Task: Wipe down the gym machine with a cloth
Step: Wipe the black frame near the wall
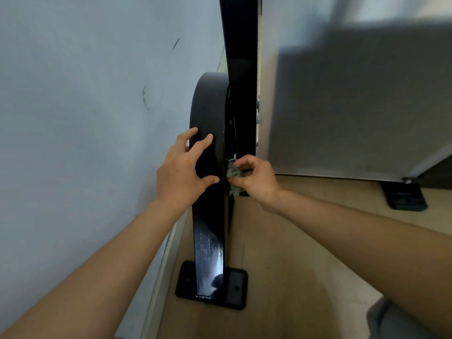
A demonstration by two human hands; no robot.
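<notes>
- The small crumpled grey-green cloth [233, 176] sits bunched against the right edge of the machine's post, about halfway up its visible length.
- The right hand [256, 178] pinches that cloth between its thumb and curled fingers, and the cloth touches the dark gap beside the post.
- The glossy black metal gym machine post [208, 241] runs from a flat black base plate [234, 285] on the floor up to a matte black rounded cover [208, 101].
- A second glossy black beam [241, 45] rises just beside the cover and leaves the top of the view.
- The left hand [182, 172] lies on the lower part of the rounded cover with its fingers spread wide. The fingertips and thumb rest on the black surface, and the hand holds nothing.
- Both forearms are bare and reach in from the bottom corners.
- A pale blue-white wall [85, 94] with a few dark scuff marks stands close on the left of the machine.
- A light wooden floor [293, 241] lies under the base plate.
- A large grey metal panel [354, 106] stands on the right, resting on a black foot [403, 196].
</notes>
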